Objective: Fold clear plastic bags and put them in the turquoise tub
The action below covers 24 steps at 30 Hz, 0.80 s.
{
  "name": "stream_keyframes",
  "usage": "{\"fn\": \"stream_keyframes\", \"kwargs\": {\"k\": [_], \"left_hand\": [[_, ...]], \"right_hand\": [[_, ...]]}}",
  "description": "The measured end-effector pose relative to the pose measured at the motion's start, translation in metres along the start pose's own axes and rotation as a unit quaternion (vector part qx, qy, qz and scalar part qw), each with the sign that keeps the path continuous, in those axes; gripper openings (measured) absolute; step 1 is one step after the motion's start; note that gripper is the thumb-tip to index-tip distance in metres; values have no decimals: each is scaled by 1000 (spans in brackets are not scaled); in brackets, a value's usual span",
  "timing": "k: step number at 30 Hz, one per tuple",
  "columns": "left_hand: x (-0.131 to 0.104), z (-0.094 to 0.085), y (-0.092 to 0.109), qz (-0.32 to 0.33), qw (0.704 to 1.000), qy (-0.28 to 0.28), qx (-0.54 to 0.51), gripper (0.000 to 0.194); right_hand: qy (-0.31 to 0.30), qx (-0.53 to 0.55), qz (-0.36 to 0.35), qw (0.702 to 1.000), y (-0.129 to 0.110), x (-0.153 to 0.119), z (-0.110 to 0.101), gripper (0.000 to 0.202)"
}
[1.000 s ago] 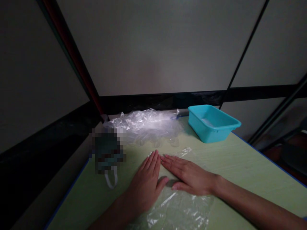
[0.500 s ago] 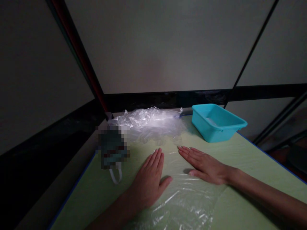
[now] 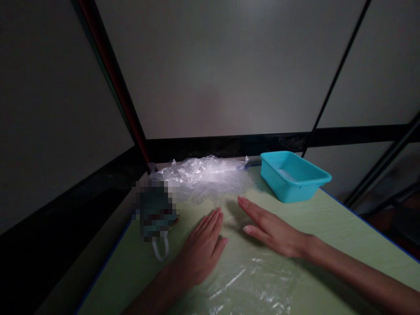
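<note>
A clear plastic bag lies spread on the pale green tabletop, wrinkled toward the near edge. My left hand rests flat at its left side, fingers together and stretched forward, thumb apart. Over the right part of the plastic, my right hand is held slightly raised with a shadow beneath it, fingers straight and thumb apart. Neither hand grips anything. How far the thin film reaches under the fingers is hard to make out.
A heap of clear plastic bags lies at the table's back edge. Back right stands a turquoise basin with something pale inside. To the left sits a pixelated dark item with a white loop. Panelled walls border the table.
My right hand has lifted off the plastic and shifted a little left. My left hand stays nearly in place, its thumb slightly closer in. The view has tilted up a little.
</note>
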<state>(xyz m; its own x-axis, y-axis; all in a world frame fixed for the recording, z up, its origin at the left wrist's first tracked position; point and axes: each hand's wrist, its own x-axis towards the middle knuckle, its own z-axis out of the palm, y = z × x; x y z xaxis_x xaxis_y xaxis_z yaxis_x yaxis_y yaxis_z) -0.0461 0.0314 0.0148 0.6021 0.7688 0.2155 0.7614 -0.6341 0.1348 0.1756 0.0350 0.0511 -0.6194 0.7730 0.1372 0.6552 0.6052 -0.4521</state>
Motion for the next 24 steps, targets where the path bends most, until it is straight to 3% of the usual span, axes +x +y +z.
{"fn": "stream_keyframes", "kwargs": {"k": [4,9,24], "left_hand": [[-1,11,-5,69,998,7,-14,44],[-1,14,-8,94,995,-5,22,52],[-3,9,-6,32,995,-60,75,53]], "right_hand": [[-20,-16,-92,995,-33,22,25,74],[-37,1,-117,992,-33,25,50,78],[-51,-112,-24,992,29,-14,26,72]]}}
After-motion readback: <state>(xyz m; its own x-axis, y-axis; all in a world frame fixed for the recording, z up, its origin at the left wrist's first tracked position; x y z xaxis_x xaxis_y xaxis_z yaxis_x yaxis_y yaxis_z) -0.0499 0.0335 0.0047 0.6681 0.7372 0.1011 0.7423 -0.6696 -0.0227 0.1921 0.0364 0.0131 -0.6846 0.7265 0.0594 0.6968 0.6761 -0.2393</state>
